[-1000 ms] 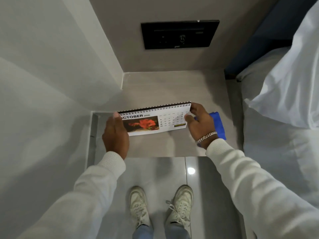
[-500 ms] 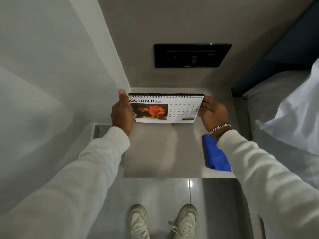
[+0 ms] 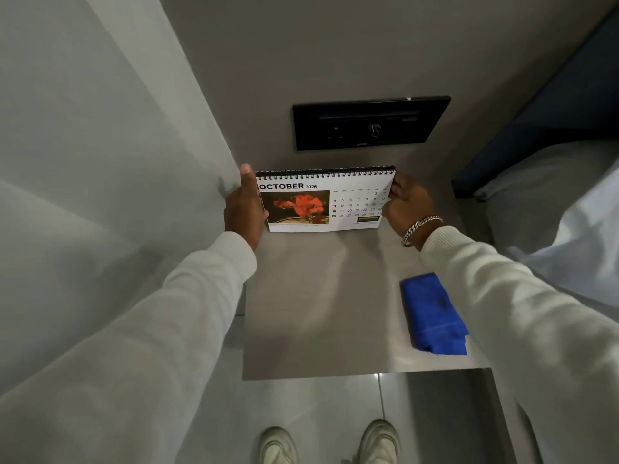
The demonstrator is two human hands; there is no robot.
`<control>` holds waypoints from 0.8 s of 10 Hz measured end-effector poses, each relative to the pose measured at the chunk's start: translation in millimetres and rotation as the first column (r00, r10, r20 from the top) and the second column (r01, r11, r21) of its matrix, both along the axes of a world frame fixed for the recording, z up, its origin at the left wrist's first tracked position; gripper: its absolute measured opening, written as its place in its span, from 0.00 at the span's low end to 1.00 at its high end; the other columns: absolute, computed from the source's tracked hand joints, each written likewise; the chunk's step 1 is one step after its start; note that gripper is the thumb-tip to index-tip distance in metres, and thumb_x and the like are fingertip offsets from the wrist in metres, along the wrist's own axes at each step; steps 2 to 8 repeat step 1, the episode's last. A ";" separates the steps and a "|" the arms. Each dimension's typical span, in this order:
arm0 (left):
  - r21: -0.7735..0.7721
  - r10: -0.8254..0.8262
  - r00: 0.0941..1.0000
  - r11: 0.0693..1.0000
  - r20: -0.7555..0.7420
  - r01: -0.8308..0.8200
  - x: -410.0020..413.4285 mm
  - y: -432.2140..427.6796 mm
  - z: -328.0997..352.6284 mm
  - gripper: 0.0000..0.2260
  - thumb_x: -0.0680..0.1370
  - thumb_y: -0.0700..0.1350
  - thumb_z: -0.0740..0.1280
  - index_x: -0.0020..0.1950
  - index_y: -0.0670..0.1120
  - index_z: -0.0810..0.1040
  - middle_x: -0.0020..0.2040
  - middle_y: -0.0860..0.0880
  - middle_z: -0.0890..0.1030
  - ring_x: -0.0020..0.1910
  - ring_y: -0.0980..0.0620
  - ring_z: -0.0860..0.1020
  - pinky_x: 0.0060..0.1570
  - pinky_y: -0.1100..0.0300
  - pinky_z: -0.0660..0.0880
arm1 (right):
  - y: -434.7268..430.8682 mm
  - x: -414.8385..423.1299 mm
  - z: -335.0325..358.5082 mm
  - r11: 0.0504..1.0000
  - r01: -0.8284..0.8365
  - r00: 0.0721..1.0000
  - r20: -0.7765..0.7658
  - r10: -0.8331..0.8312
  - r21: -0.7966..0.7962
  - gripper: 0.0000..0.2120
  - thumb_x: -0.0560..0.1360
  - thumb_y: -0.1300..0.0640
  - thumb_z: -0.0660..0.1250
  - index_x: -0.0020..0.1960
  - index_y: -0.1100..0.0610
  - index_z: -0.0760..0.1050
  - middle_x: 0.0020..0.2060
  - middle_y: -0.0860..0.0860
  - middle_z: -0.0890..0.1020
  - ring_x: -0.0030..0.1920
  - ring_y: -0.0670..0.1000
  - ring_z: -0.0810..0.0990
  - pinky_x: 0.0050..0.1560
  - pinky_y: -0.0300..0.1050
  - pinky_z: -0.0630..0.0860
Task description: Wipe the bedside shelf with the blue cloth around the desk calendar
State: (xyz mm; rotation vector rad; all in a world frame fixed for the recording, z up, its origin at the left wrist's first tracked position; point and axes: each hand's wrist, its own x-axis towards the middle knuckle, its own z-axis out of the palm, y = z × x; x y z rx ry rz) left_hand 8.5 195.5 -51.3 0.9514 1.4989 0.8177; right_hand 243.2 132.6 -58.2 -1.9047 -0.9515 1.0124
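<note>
Hidden behind the desk calendar (image 3: pixel 323 199): its foot, so contact with the bedside shelf (image 3: pixel 311 316) impossible to judge. Gripped at both side edges, left hand (image 3: pixel 244 209) and right hand (image 3: pixel 407 205), fingers curled around the card, near the back wall. Blue cloth (image 3: pixel 432 314) lying folded, well apart, front right, partly under the right sleeve (image 3: pixel 522 316).

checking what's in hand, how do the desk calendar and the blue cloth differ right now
The desk calendar is held at both ends by the left hand and right hand; the blue cloth lies untouched. The calendar is upright at the back of the shelf, the cloth folded flat near the front right.
</note>
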 end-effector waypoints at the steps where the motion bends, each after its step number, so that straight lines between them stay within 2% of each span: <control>1: 0.040 -0.018 0.991 0.999 -0.135 0.024 1.2 -3.8 12.3 0.21 0.78 0.66 0.50 0.43 0.55 0.75 0.55 0.52 0.78 0.56 0.48 0.76 0.68 0.46 0.71 | -12.8 -1.6 12.0 0.997 0.073 0.997 -0.035 -0.074 -0.025 0.31 0.71 0.70 0.63 0.72 0.56 0.62 0.69 0.56 0.73 0.66 0.56 0.73 0.68 0.55 0.72; 8: 0.040 -0.018 0.991 0.999 -0.135 0.024 1.2 -3.8 12.3 0.21 0.78 0.66 0.50 0.43 0.55 0.75 0.55 0.52 0.78 0.56 0.48 0.76 0.68 0.46 0.71 | -12.8 -1.6 12.0 0.997 0.073 0.997 -0.035 -0.074 -0.025 0.31 0.71 0.70 0.63 0.72 0.56 0.62 0.69 0.56 0.73 0.66 0.56 0.73 0.68 0.55 0.72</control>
